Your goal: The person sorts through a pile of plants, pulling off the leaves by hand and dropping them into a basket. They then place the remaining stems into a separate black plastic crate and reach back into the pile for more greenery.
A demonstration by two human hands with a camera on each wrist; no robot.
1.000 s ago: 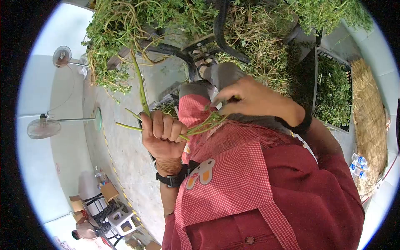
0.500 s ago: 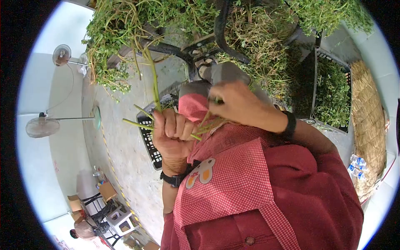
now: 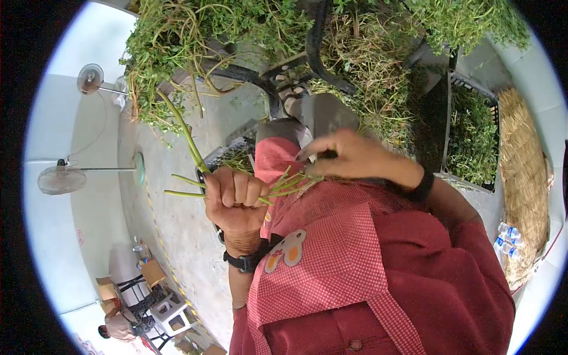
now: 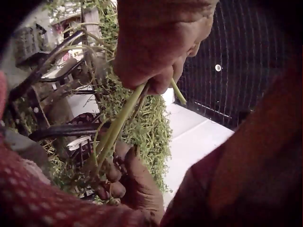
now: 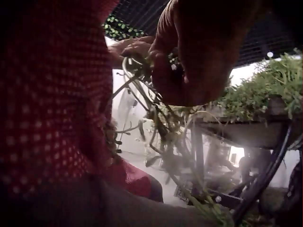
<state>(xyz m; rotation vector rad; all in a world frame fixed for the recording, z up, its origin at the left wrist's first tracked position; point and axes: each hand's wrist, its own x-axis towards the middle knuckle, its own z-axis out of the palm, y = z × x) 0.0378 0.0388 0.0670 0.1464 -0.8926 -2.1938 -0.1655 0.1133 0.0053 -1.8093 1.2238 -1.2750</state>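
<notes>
My left hand (image 3: 235,200) grips a small bunch of green stems (image 3: 190,145) in its fist. One thick stalk and two thinner cut ends stick out on the left, while finer sprigs come out on the right. At those sprigs is my right hand (image 3: 370,160), blurred, with its fingers bent; a bit of green shows inside them. In the left wrist view the stems (image 4: 116,125) run from the left fist down to the right hand's curled fingers (image 4: 116,189). Thin leafy sprigs (image 5: 161,125) hang below the right hand in the right wrist view.
A heap of leafy greens (image 3: 160,50) hangs over a black-framed table (image 3: 316,44). More cut plants (image 3: 376,77) lie beyond my knees. At right stand a crate of greens (image 3: 473,133), a straw roll (image 3: 523,183) and water bottles (image 3: 507,241). Fans (image 3: 61,179) stand at left.
The right hand moved up and curled in, then came back down with its fingers more spread. My left hand shifted slightly right, then back left, still gripping the stems.
</notes>
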